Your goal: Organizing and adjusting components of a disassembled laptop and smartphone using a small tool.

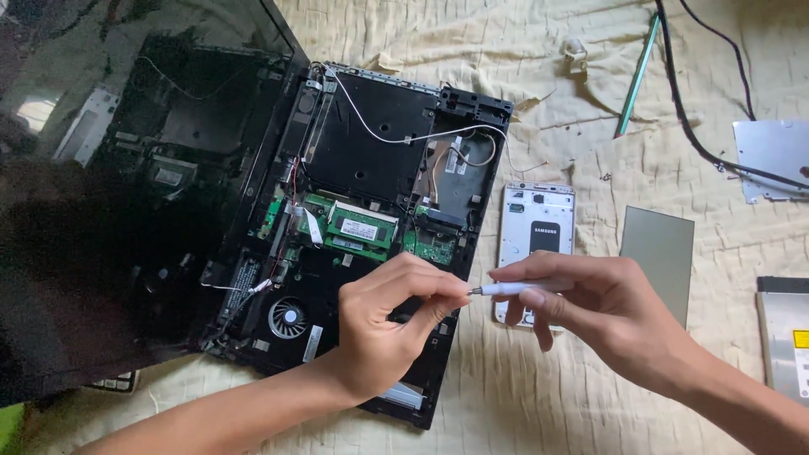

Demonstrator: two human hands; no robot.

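Observation:
An opened black laptop base (pixel 379 143) lies on a cream cloth, its green circuit boards, memory stick (pixel 362 226) and fan (pixel 287 318) exposed. My right hand (pixel 598 307) grips a thin white screwdriver (pixel 506 289), held level and pointing left. My left hand (pixel 392 324) hovers over the laptop's front right corner, its thumb and forefinger pinched together at the screwdriver's metal tip. Whether something small sits between those fingers is too small to tell.
The laptop's glossy black lid (pixel 126 185) stands open at the left. A white phone shell (pixel 537 232) lies right of the laptop, then a grey plate (pixel 659 253). A disc drive (pixel 788 337), a metal plate (pixel 771 156), black cables (pixel 687 126) and a green strip (pixel 636 76) lie at the right.

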